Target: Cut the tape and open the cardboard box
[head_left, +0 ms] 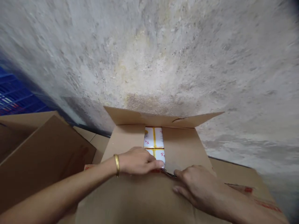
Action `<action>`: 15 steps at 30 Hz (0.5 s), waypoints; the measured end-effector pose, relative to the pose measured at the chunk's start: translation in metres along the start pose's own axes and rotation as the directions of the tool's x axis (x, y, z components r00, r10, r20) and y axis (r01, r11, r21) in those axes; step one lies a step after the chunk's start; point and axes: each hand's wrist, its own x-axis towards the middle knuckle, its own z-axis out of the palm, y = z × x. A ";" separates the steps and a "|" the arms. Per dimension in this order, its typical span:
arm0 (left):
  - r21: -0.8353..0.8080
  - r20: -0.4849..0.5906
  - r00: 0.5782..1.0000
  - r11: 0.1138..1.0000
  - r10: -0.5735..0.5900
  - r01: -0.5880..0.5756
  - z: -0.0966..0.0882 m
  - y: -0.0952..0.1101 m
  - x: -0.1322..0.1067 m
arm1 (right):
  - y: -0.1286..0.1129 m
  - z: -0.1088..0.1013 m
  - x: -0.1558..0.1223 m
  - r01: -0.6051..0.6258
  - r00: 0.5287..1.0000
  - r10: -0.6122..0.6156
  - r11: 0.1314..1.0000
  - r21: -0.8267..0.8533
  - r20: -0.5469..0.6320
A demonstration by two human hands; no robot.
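A cardboard box stands in front of me against the wall, its far flap raised and its two side flaps folded inward. Several white packs with yellow edges and red print show through the gap between the side flaps. My left hand, with a gold bangle on the wrist, is closed at the edge of the near flap, its thumb over the packs. My right hand pinches the same flap edge farther right, where the cardboard looks bent or torn. The left fingertips are hidden.
Another open cardboard box stands on the left, with a blue plastic crate behind it. More cardboard with red print lies to the right. A rough, stained wall rises directly behind the boxes.
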 end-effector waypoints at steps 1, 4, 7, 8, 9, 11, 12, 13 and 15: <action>0.021 0.014 0.999 0.999 0.032 -0.033 0.001 -0.005 0.001 | -0.002 -0.002 0.005 -0.007 1.000 0.007 1.000 0.009 -0.004; 0.139 -0.106 0.994 0.990 0.025 -0.011 0.019 -0.007 0.001 | -0.013 -0.008 0.020 -0.015 1.000 0.017 0.994 0.105 -0.021; 0.180 -0.263 0.964 0.980 -0.034 0.083 0.041 0.001 -0.009 | -0.032 -0.013 0.031 0.025 1.000 -0.024 0.987 0.156 -0.010; 0.182 -0.308 0.951 0.980 -0.025 0.084 0.047 0.003 -0.014 | -0.038 -0.014 0.032 0.033 0.999 -0.031 0.989 0.147 -0.015; 0.187 -0.357 0.934 0.979 -0.005 0.077 0.051 0.005 -0.019 | -0.043 -0.013 0.030 0.036 0.999 -0.031 0.991 0.128 -0.041; 0.226 -0.496 0.866 0.973 0.068 0.053 0.056 0.011 -0.030 | -0.051 -0.006 0.020 0.020 0.990 -0.010 0.997 0.071 -0.142; 0.272 -0.582 0.801 0.962 0.136 0.034 0.058 0.016 -0.036 | -0.053 0.000 0.011 0.018 0.981 -0.012 0.999 0.033 -0.196; 0.330 -0.672 0.707 0.944 0.221 0.018 0.060 0.022 -0.042 | -0.054 0.007 0.000 0.050 0.966 -0.051 0.999 -0.009 -0.253; 0.449 -0.784 0.479 0.894 0.396 -0.004 0.063 0.038 -0.054 | -0.054 0.021 -0.024 0.161 0.908 -0.194 0.980 -0.119 -0.370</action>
